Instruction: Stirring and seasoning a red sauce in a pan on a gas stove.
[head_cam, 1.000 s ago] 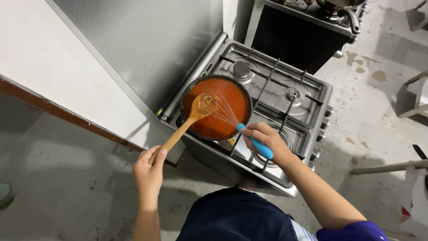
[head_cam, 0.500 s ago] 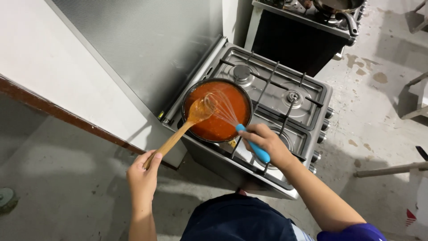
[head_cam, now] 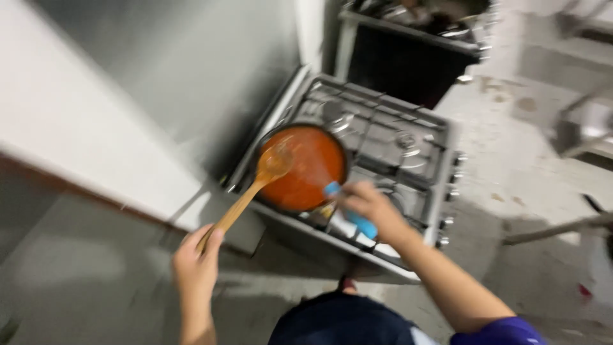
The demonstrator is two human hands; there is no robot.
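A dark pan full of orange-red sauce sits on the front left burner of a steel gas stove. My left hand grips the end of a long wooden spoon whose bowl rests at the pan's left rim. My right hand is closed around a blue-handled whisk at the pan's near right edge; its wires are lost in blur. The whole frame is motion-blurred.
A grey metal panel and a white wall stand left of the stove. A dark unit with metal pots sits behind it. Stained concrete floor spreads to the right, with a stick-like object lying there.
The view has swung and blurred. My right hand with the whisk has pulled back toward the pan's near edge. My left hand still holds the spoon at the pan's left side.
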